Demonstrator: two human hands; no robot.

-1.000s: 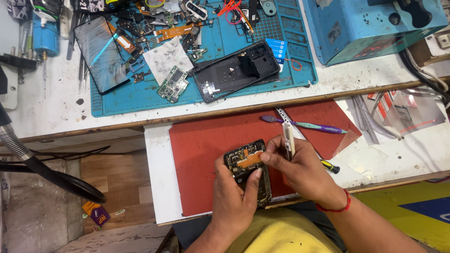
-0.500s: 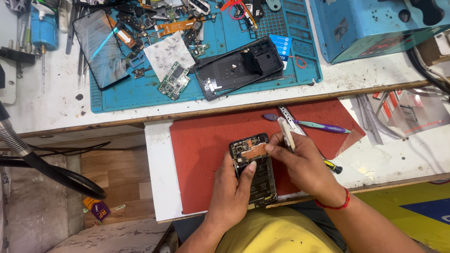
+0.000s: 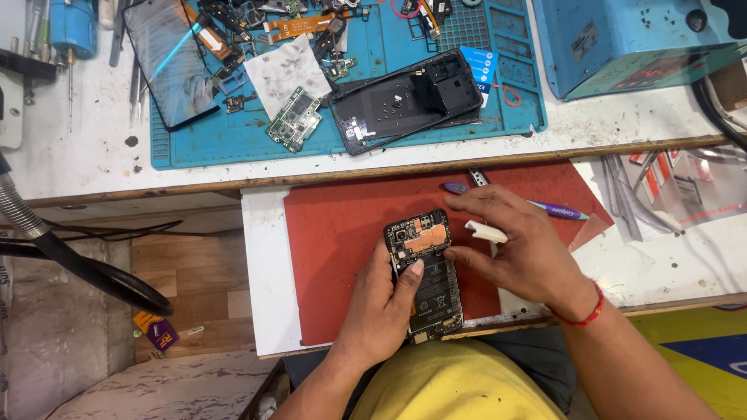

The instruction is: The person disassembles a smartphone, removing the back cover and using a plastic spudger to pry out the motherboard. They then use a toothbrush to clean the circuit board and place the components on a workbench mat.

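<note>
Left hand [image 3: 381, 307] grips the opened phone [image 3: 424, 272] from its left side, thumb pressed on the exposed battery. Right hand [image 3: 517, 249], fingers loosely spread, pinches a white tool [image 3: 485, 232] just right of the phone. Red mat [image 3: 342, 233] beneath both. Beyond the hands: purple pen [image 3: 556, 210], then black back cover [image 3: 405, 101] on blue mat [image 3: 233, 140].

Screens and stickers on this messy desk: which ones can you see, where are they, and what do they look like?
Phone screen panel: top left on the blue mat, dark shiny rectangle.
Blue label card: right of the black back cover, small, blue with white print.
Purple tag: on the floor, lower left, small, with an orange strip.
Clear packets: far right, see-through with red marks.
</note>
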